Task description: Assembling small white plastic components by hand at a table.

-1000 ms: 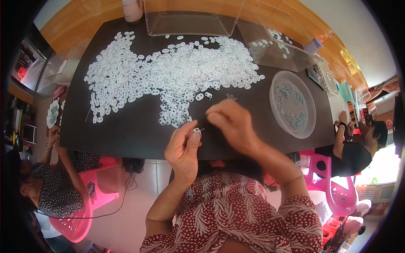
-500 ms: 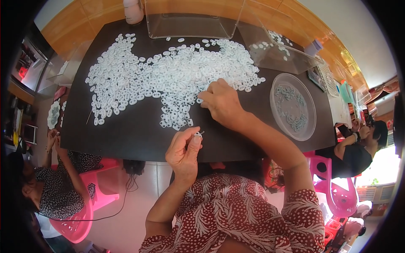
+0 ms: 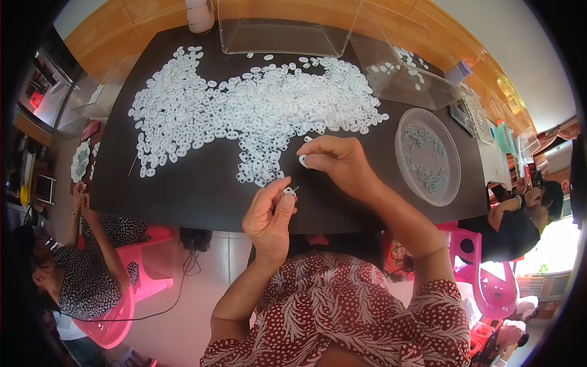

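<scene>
Near the table's front edge, my left hand (image 3: 269,214) is closed in a pinch. Between its thumb and fingers sit a small white oval plastic piece (image 3: 288,191) and a thin grey pin sticking out to the right. My right hand (image 3: 335,158) is closed too, pinching another white oval piece (image 3: 302,160) a little above and right of the left hand. A big pile of white oval pieces (image 3: 269,98) with holes spreads over the dark table, and a narrow strip of it reaches down toward my left hand.
At the right, a round clear tray (image 3: 402,177) holds small grey-green parts. A clear bin (image 3: 287,51) stands at the back, beside a pale bottle (image 3: 200,17). Another clear container (image 3: 422,92) has loose white pieces. People sit at the left (image 3: 92,275) and right (image 3: 513,226).
My right hand has drawn back from the pile's lower edge toward me, now with a white oval piece in its pinch. The left hand stays nearly in place.
</scene>
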